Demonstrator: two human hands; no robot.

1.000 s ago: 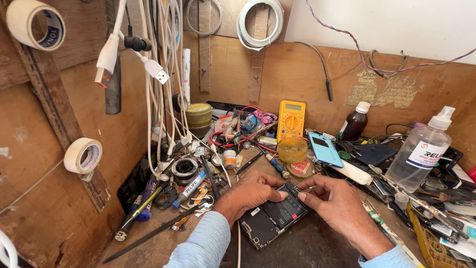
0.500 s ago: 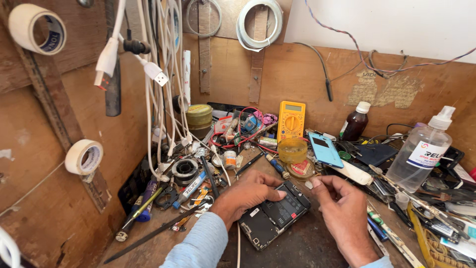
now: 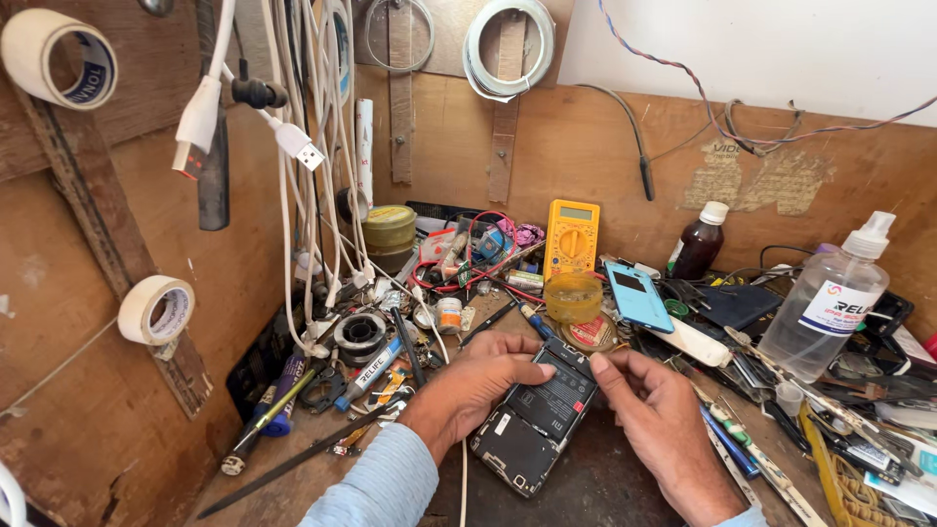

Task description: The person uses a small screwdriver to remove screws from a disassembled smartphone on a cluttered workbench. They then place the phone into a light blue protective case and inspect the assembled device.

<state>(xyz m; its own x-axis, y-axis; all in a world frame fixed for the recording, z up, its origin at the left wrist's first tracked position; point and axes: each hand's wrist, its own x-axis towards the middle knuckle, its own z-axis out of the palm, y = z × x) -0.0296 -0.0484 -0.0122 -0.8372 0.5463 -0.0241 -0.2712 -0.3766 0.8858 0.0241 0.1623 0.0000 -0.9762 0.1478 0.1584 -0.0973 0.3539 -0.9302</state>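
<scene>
Gripping opened phone (image 3: 539, 420) at left edge, left hand (image 3: 478, 383) unmoved since earlier frame; phone still flat on bench centre. Right hand (image 3: 656, 415) shifted back onto phone's right edge, fingers curled, thumb touching battery.

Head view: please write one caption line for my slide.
Left hand and right hand hold an opened phone on a cluttered workbench near a yellow multimeter.

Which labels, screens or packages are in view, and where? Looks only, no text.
Yellow handheld multimeter: back centre, small grey screen, round dial.
Clear plastic spray bottle: right, white label, white nozzle.
Dark brown bottle: right of the meter, white cap, pale label.
Opened black phone: between left hand and right hand.
</scene>
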